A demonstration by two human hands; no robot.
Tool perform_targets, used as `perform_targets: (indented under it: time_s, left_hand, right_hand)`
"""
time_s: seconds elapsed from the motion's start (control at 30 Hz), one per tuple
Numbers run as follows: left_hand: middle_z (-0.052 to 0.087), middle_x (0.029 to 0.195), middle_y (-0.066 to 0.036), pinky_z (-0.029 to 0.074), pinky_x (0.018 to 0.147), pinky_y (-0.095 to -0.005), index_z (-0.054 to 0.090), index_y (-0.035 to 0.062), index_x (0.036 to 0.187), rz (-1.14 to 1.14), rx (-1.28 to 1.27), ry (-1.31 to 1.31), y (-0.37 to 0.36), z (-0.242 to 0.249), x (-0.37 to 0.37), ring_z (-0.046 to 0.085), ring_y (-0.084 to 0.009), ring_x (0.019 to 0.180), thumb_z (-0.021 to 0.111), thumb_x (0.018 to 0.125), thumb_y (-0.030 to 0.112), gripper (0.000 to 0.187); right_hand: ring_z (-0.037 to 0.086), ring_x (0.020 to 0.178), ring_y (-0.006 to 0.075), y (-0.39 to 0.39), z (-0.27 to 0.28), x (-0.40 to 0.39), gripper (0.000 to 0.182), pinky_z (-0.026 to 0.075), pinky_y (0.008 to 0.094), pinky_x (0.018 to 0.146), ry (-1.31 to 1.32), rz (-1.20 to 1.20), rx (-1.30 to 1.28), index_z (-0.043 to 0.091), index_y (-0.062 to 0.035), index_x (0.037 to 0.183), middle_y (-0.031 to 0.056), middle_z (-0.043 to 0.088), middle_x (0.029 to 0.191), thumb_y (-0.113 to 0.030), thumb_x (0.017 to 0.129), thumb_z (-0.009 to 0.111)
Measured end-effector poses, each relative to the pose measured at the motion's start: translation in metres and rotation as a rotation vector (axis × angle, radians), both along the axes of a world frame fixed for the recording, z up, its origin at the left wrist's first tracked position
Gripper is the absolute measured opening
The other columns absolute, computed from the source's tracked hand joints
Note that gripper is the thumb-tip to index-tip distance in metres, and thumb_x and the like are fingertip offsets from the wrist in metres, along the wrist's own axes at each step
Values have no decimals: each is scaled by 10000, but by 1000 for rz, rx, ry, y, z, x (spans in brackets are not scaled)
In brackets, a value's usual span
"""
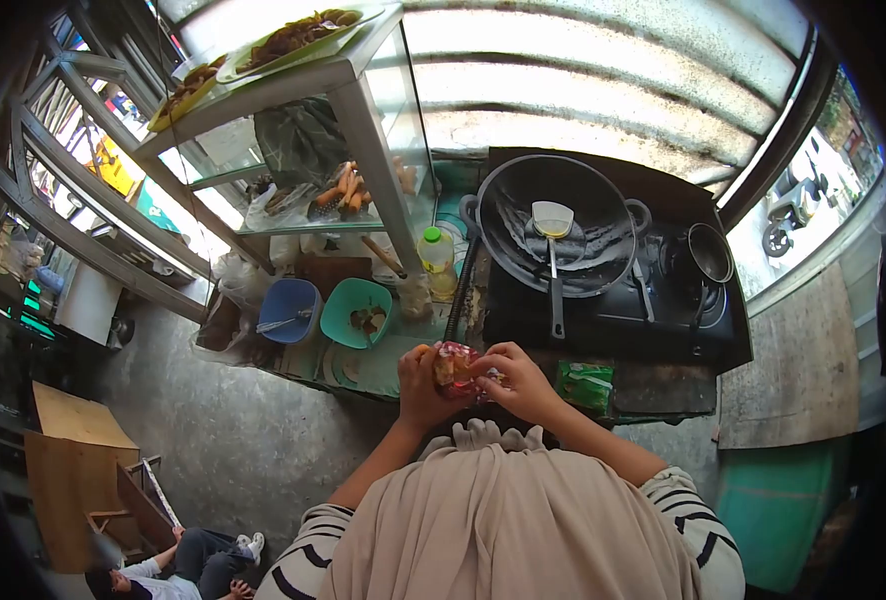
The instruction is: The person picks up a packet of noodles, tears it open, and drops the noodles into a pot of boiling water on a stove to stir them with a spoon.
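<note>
Both of my hands are together in front of my chest, at the counter's front edge. My left hand (425, 388) is wrapped round the left side of a red and clear packet (455, 368) with something orange-yellow showing. The fingers of my right hand (515, 380) pinch the packet's right side. Just right of my hands lies a green packet (585, 386). Beyond them, a large wok (603, 270) sits on the black stove (603, 325), with a spatula (554, 260) resting in it. To the left stand a teal bowl (338, 325) with small pieces inside and a blue bowl (288, 300) holding a utensil.
A bottle with a green cap (437, 262) stands behind the counter's middle. A small pan (709, 253) is on the stove's right. The glass cabinet (348, 110) at upper left bears plates of food (293, 42). A person (188, 570) sits at lower left near cardboard (73, 480).
</note>
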State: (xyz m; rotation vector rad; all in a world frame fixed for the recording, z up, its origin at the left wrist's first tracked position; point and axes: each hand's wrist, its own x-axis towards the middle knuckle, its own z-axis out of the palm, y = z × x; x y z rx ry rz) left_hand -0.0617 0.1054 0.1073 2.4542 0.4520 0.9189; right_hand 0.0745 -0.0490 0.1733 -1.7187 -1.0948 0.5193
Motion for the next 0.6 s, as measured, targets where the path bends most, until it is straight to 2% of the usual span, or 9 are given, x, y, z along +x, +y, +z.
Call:
perform_targets:
  time_s: [0.03, 0.1, 0.23, 0.27, 0.33, 0.5, 0.6]
  left_hand:
    - [471, 1186, -151, 359, 940, -479, 460, 92, 1295, -11, 39, 31, -3, 2, -4, 464, -340, 1100, 859, 571, 443, 898]
    - [483, 1190, -134, 358, 933, -471, 488, 106, 1280, -22, 82, 61, -7, 8, -16, 475, -323, 1099, 845, 582, 466, 862]
    - [523, 1191, -79, 355, 914, -443, 549, 142, 1246, -117, 172, 107, -19, 15, -33, 502, -273, 1101, 812, 613, 501, 773]
    - [528, 1189, -101, 351, 907, -447, 547, 114, 1244, -145, 194, 116, -22, 17, -34, 515, -287, 1078, 833, 581, 502, 819]
    - [531, 1193, -97, 349, 906, -447, 559, 117, 1233, -160, 190, 102, -27, 23, -27, 516, -285, 1080, 832, 584, 493, 798]
    - [535, 1201, -80, 344, 908, -444, 581, 133, 1217, -214, 229, 35, -38, 59, 16, 518, -278, 1086, 832, 578, 464, 762]
    - [528, 1225, -27, 334, 907, -439, 597, 192, 1226, -252, 262, 11, -46, 87, 55, 491, -238, 1112, 820, 577, 482, 745]
  right_hand:
    - [610, 931, 237, 0, -3, 0, 170, 501, 339, 820, 2, 0, 1, 711, -115, 973, 78, 567, 1041, -214, 837, 686]
    - [594, 1033, 240, -4, -12, 0, 250, 512, 369, 808, -32, 51, -130, 708, -98, 994, 100, 567, 1114, -228, 784, 744]
    - [596, 1062, 235, -19, -25, -7, 304, 482, 395, 841, -134, 47, -181, 714, -109, 974, 82, 567, 1170, -286, 737, 780]
    - [608, 1037, 232, -22, -22, -9, 300, 469, 385, 851, -161, 12, -178, 722, -104, 937, 78, 575, 1158, -313, 729, 778]
    - [615, 1031, 226, -25, -14, -10, 312, 427, 393, 883, -157, -94, -177, 735, -92, 865, 63, 576, 1168, -352, 701, 786]
    - [607, 1080, 231, -45, 13, 23, 297, 414, 402, 902, -183, -129, -144, 742, -92, 873, 68, 562, 1238, -333, 702, 776]
    - [599, 1107, 236, -61, 36, 52, 291, 398, 411, 932, -188, -126, -142, 746, -89, 881, 76, 554, 1270, -320, 706, 770]
